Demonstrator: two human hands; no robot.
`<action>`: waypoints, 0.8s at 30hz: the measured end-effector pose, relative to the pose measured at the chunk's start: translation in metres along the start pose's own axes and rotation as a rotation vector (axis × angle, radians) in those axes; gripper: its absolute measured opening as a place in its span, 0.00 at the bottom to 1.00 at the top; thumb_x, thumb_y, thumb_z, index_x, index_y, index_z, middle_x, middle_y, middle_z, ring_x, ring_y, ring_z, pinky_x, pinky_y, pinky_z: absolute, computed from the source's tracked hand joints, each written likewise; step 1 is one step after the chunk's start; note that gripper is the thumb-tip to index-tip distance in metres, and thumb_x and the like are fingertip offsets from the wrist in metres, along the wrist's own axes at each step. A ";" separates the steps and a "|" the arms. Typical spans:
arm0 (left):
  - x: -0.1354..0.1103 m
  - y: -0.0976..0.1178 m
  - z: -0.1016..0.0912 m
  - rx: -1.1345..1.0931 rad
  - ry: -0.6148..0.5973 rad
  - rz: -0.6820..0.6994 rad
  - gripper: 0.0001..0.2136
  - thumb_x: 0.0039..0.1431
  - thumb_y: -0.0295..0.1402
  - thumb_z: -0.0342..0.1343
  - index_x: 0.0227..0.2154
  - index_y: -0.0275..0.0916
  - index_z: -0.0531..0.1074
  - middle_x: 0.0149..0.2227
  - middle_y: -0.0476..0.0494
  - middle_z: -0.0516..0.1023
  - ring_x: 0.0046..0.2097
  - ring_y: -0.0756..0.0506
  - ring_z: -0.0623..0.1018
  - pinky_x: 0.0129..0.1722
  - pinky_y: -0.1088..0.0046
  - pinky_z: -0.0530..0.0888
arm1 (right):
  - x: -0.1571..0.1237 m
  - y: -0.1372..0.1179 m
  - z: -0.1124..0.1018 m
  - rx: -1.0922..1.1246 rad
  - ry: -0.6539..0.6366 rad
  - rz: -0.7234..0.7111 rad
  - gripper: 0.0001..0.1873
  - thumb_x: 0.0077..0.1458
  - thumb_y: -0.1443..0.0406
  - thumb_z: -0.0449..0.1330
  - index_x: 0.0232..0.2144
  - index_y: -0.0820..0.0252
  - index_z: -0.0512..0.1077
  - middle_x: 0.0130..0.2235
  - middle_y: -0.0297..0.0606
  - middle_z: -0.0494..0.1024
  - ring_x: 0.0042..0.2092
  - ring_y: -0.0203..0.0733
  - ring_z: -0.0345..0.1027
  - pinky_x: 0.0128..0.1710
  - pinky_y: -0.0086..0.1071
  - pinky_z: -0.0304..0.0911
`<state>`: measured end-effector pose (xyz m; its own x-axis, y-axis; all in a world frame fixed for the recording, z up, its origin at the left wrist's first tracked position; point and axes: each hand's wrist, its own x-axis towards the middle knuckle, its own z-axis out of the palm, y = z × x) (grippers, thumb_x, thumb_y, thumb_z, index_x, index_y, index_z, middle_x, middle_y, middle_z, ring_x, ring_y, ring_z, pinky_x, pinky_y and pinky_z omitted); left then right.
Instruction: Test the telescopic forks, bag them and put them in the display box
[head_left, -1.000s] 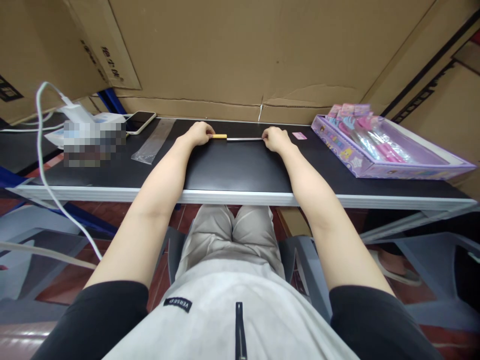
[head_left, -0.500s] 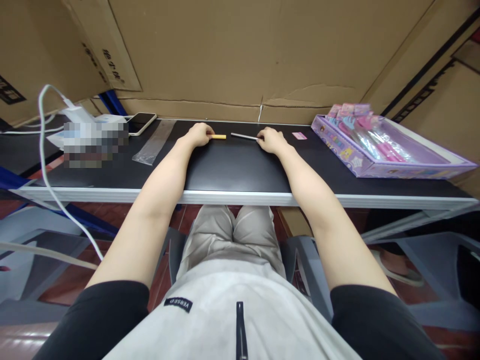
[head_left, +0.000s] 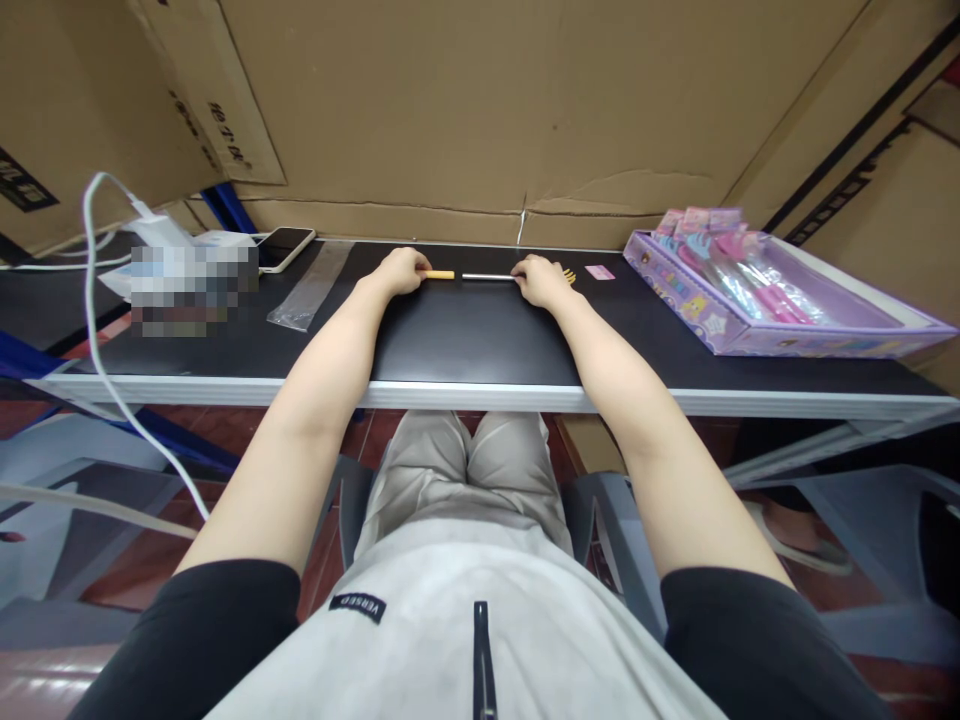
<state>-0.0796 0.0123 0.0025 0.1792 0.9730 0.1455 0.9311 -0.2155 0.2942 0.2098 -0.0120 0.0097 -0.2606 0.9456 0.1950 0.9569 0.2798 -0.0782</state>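
Both my hands rest at the far middle of the black table (head_left: pixel 465 340). My left hand (head_left: pixel 401 270) is closed on a short yellow piece (head_left: pixel 440 274) that sticks out to the right of its fingers. My right hand (head_left: pixel 536 278) is closed on a thin silver rod (head_left: pixel 487 277), whose free end points left at the yellow piece. A small gap separates rod and yellow piece. A yellow bit shows past my right hand's far side.
A purple tray (head_left: pixel 750 335) with several pink packaged items stands at the right. A small pink tag (head_left: pixel 598 272) lies near my right hand. A clear plastic sleeve (head_left: pixel 311 284), a phone (head_left: pixel 283 246) and a white cable (head_left: pixel 94 300) lie at the left. Cardboard walls stand behind.
One second ago rod and yellow piece lay joined in a line. They came apart, the rod tilted, and now it lies level again with a gap; my right hand shifted slightly left.
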 end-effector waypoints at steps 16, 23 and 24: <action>0.003 0.000 0.004 -0.030 0.027 0.029 0.20 0.67 0.27 0.57 0.57 0.35 0.85 0.56 0.35 0.86 0.59 0.35 0.82 0.62 0.64 0.75 | 0.009 0.002 0.008 0.004 0.006 -0.131 0.19 0.72 0.73 0.55 0.57 0.66 0.82 0.62 0.58 0.80 0.67 0.63 0.73 0.66 0.54 0.70; 0.008 -0.001 0.010 -0.024 0.038 0.076 0.19 0.66 0.30 0.58 0.54 0.36 0.86 0.53 0.34 0.86 0.57 0.34 0.83 0.63 0.60 0.76 | 0.017 0.012 0.018 0.002 0.037 -0.154 0.16 0.70 0.74 0.55 0.52 0.65 0.81 0.59 0.58 0.80 0.64 0.62 0.73 0.64 0.55 0.71; 0.009 -0.002 0.011 -0.023 0.041 0.083 0.19 0.65 0.30 0.58 0.54 0.36 0.87 0.53 0.34 0.86 0.56 0.34 0.83 0.63 0.60 0.76 | 0.017 0.011 0.018 -0.001 0.033 -0.148 0.16 0.70 0.74 0.55 0.52 0.65 0.81 0.59 0.58 0.80 0.64 0.62 0.73 0.65 0.55 0.70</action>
<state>-0.0761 0.0223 -0.0070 0.2420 0.9475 0.2089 0.9059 -0.2977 0.3011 0.2140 0.0103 -0.0052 -0.3946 0.8878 0.2367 0.9083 0.4158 -0.0453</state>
